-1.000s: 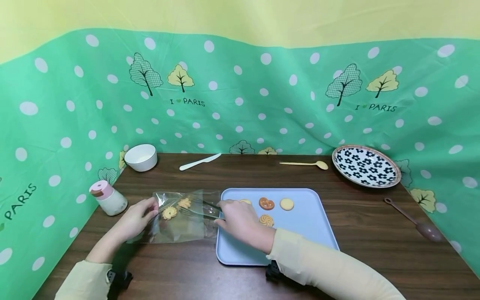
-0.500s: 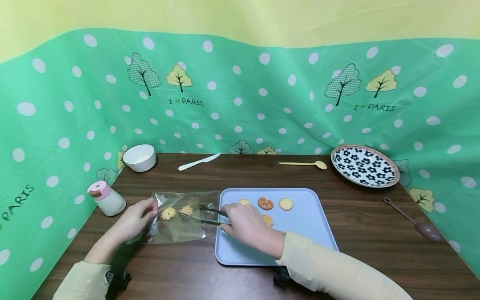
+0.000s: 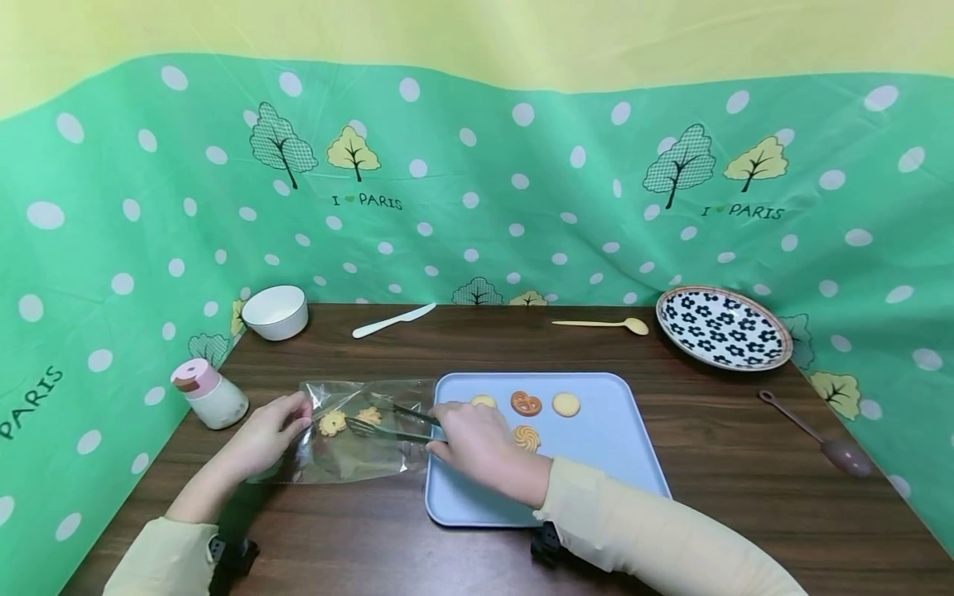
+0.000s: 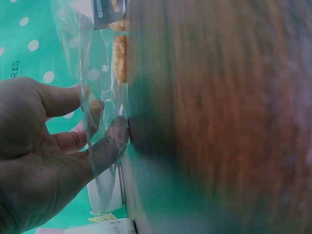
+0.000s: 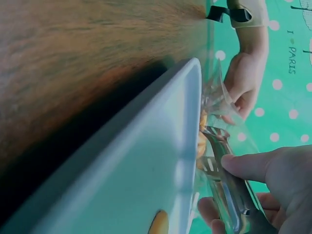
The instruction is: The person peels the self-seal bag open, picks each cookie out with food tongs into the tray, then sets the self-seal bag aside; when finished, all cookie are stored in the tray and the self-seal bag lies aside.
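On the left, my left hand [image 3: 262, 437] pinches the near-left edge of a clear plastic bag [image 3: 350, 463] lying on the table. Two flower-shaped cookies are inside: the left cookie [image 3: 332, 423] and the right cookie [image 3: 368, 415]. My right hand [image 3: 480, 447] grips metal tongs [image 5: 236, 195] with slotted ends, thumb on one arm and fingers curled on the other. The tongs reach in through the bag's right-hand mouth, their ends spread around the right cookie. Beneath the right hand lies a pale blue tray [image 3: 596, 480], bearing a pretzel cookie [image 3: 526, 404], a swirl cookie [image 3: 527, 439] and round cookies [image 3: 566, 405].
Behind the bag are a white bowl [image 3: 276, 314] and a white knife [image 3: 393, 321]. A pink-lidded jar [image 3: 212, 397] stands left of the left hand. To the right are a yellow spoon [image 3: 604, 324], a flower-patterned plate [image 3: 723, 329] and a brown ladle [image 3: 842, 455].
The right hand with the tongs shifted right, then back left. Inside the bag, the right cookie now lies slightly closer to the person. The left hand keeps its hold on the bag.
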A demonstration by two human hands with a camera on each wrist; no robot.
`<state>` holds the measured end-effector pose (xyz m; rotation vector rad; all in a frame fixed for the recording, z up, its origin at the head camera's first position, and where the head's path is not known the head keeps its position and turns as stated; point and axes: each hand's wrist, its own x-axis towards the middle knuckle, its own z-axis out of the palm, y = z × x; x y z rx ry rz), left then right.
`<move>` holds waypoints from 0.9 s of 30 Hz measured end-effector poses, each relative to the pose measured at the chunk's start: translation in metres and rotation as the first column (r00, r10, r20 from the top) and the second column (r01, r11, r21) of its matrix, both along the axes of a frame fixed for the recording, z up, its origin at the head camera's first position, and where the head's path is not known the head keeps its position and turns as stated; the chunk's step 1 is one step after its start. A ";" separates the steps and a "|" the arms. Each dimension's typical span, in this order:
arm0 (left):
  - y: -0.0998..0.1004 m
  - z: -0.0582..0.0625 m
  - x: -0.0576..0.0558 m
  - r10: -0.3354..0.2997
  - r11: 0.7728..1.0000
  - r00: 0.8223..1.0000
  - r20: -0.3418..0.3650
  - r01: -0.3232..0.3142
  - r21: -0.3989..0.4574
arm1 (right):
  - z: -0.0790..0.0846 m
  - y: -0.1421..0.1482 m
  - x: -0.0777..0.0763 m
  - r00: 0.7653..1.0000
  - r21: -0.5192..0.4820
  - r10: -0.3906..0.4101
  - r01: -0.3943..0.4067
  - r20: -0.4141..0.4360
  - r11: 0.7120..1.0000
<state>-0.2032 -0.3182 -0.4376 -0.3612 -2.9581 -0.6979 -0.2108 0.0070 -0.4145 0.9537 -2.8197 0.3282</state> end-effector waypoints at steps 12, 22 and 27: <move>0.002 0.000 0.000 -0.013 1.000 1.000 -0.016 0.013 -0.006 | 0.008 0.022 0.004 0.999 -0.087 0.016 -0.013 0.039 0.996; 0.000 -0.002 0.001 -0.003 1.000 1.000 -0.022 0.003 -0.001 | 0.022 0.067 0.017 1.000 -0.135 -0.007 0.005 -0.011 0.991; 0.000 -0.001 0.001 0.003 1.000 1.000 -0.014 -0.003 0.002 | 0.033 0.095 0.026 0.998 -0.168 -0.061 0.063 0.014 0.984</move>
